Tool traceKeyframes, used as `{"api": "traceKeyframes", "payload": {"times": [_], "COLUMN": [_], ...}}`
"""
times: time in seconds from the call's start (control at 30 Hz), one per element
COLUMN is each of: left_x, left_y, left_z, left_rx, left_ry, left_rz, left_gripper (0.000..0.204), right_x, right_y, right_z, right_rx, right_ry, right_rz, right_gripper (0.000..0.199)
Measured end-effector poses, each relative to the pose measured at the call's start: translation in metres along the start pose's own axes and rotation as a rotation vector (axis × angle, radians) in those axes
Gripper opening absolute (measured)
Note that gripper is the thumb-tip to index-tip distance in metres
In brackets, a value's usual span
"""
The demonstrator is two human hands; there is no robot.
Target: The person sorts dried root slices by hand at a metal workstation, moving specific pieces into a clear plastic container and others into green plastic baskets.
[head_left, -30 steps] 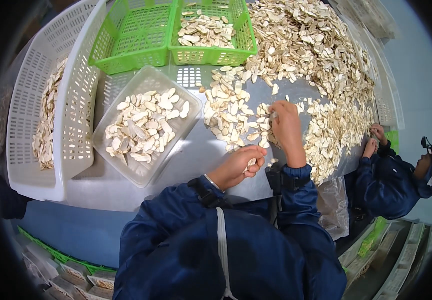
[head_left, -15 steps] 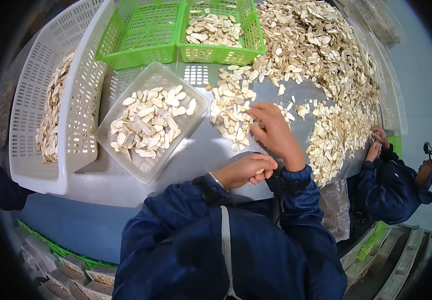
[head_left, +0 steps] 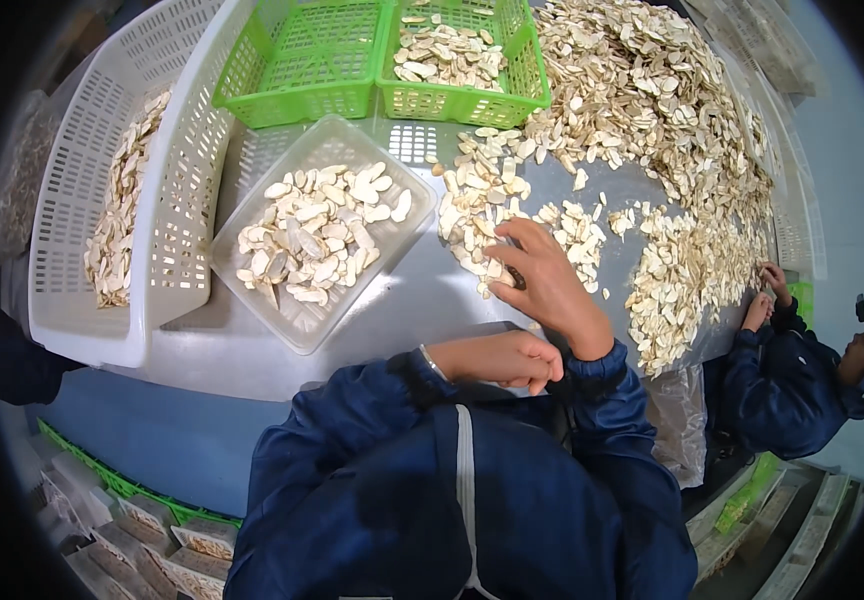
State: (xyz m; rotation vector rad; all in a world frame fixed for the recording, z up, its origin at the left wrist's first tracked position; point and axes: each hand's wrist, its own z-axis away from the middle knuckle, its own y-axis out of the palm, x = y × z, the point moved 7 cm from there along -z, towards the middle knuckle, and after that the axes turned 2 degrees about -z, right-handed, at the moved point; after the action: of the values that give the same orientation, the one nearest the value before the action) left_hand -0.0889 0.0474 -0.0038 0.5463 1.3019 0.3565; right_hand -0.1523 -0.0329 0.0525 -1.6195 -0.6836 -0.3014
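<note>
My right hand (head_left: 555, 288) reaches over a small heap of pale, oval dried slices (head_left: 474, 205), fingers apart and curved down at its near right edge. I see nothing held between its fingers. My left hand (head_left: 512, 362) is closed in front of my jacket, near the table's front edge. Its curled fingers hide whatever they hold, if anything. To the left of the heap sits a shallow translucent plastic tray (head_left: 297, 335), turned at an angle, with a pile of similar, mostly larger slices (head_left: 322, 235) in it.
A tall white slotted basket (head_left: 137, 345) with slices stands far left. Two green baskets (head_left: 297, 108) are at the back; the right one holds slices. A large mound of slices (head_left: 652, 100) covers the back right. A co-worker (head_left: 787, 375) works at the right, hands at the slices.
My right hand has opened its fingers and shifted slightly down over the heap. My left hand has turned, its fingers now curled downward. The whole view has shifted a little.
</note>
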Motion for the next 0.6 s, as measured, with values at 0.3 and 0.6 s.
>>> {"api": "traceKeyframes", "payload": {"times": [0.3, 0.6], "left_x": [0.001, 0.001], "left_y": [-0.005, -0.013], "left_z": [0.02, 0.019], "left_rx": [0.022, -0.048], "left_ry": [0.002, 0.001], "left_rz": [0.064, 0.13], "left_gripper": [0.018, 0.017], "right_x": [0.003, -0.013], "right_y": [-0.007, -0.006], "right_z": [0.001, -0.002], "right_rx": [-0.102, 0.038], "right_ry": [0.023, 0.059], "right_rz": [0.024, 0.234], "right_gripper": [0.027, 0.015]}}
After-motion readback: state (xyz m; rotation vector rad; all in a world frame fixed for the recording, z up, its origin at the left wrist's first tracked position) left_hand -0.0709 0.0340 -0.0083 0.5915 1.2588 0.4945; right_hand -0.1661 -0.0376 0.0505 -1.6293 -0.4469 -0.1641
